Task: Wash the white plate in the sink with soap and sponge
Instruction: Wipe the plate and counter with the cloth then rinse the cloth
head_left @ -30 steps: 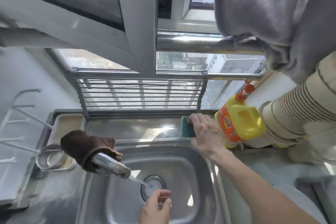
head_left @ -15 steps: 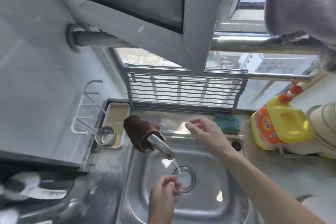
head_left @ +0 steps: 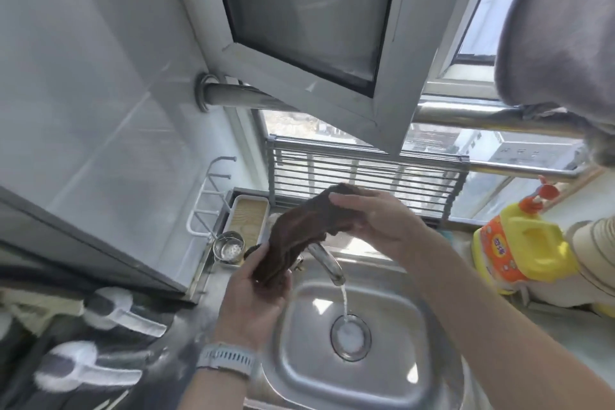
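Although the yellow detergent jug (head_left: 525, 243) at the right edge of the head view carries an orange label, the lettering on it is too blurred to read. Both hands hold a brown cloth (head_left: 299, 233) above the tap (head_left: 327, 263): the right hand (head_left: 376, 220) has its fingers curled over the upper end, the left hand (head_left: 253, 293), with a pale watch band (head_left: 228, 359) at the wrist, pinches the lower end.

Half a second ago the cloth was draped over the tap, the right hand was open and reaching near it, and the left hand was down under the stream. Now both hands have closed on the cloth and lifted it off the spout.

Water runs from the tap into the stainless steel sink (head_left: 382, 386) and lands on the drain (head_left: 349, 336). No white plate shows in the basin, and the sponge is not visible. Left of the sink a small metal cup (head_left: 228, 248) stands beside a shallow tray (head_left: 248, 216). Behind, a metal rack (head_left: 366, 170) leans at the window, whose open sash (head_left: 309, 10) hangs overhead. Grey tiled walls close the left side.
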